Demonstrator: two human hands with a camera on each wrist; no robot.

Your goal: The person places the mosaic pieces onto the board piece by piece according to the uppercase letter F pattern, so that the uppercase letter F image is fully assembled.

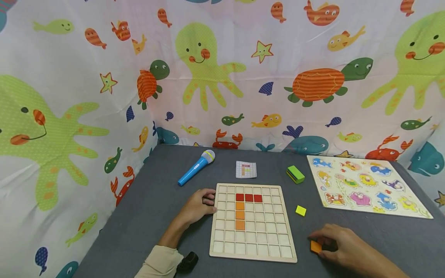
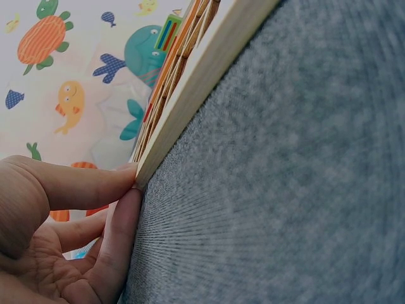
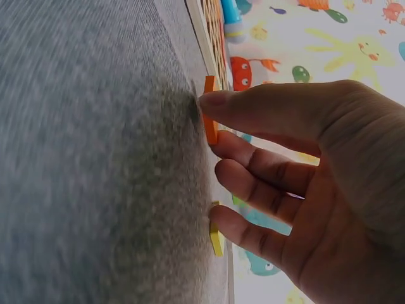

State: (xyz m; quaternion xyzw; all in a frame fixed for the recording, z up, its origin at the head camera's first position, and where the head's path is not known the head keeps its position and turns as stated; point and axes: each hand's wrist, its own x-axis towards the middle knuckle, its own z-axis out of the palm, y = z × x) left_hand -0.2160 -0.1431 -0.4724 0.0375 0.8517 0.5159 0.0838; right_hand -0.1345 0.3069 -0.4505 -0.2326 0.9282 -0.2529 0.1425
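In my right hand (image 1: 344, 247), lower right of the frame, is an orange tile (image 1: 315, 247). My board (image 1: 252, 249), lower middle, is pale cream with a square grid, marked by a row of red tiles (image 1: 248, 197) and a column of more orange ones. Right of centre I see a yellow tile (image 1: 300, 211); left of centre, a blue microphone (image 1: 194, 170) with a grey head banded yellow. The table (image 1: 139, 216) is dark grey, the curtain (image 1: 229, 34) white with green, orange and blue sea creatures.
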